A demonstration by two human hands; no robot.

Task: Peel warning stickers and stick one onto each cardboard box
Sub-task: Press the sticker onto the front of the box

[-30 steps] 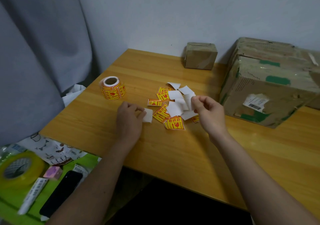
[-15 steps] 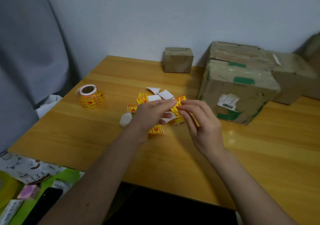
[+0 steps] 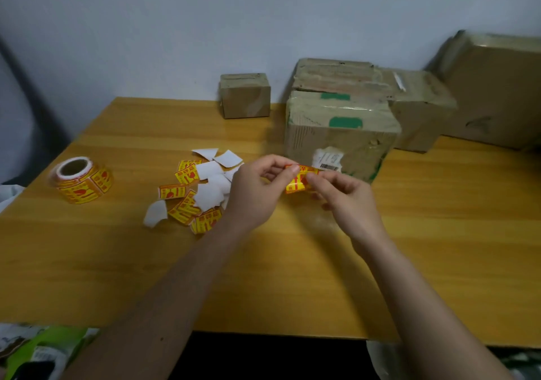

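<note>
Both hands meet above the wooden table [image 3: 292, 277] and pinch one yellow-and-red warning sticker [image 3: 298, 182]. My left hand [image 3: 257, 192] holds its top left edge with thumb and forefinger; my right hand [image 3: 342, 195] pinches its right side. A pile of loose stickers and white backing papers [image 3: 202, 186] lies left of my hands. The sticker roll [image 3: 82, 179] stands at the far left. Behind my hands is a taped cardboard box with green patches [image 3: 339, 133]. A small box [image 3: 245, 95] stands by the wall.
More cardboard boxes [image 3: 421, 107] crowd the back right, with a large one [image 3: 497, 92] at the right edge. One white backing paper [image 3: 155, 217] lies apart near the pile. Green clutter [image 3: 44, 347] sits below the table's front left edge.
My left hand let go of a white backing paper, which now lies on the table. Both hands came together on one sticker and lifted it rightward, in front of the green-patched box.
</note>
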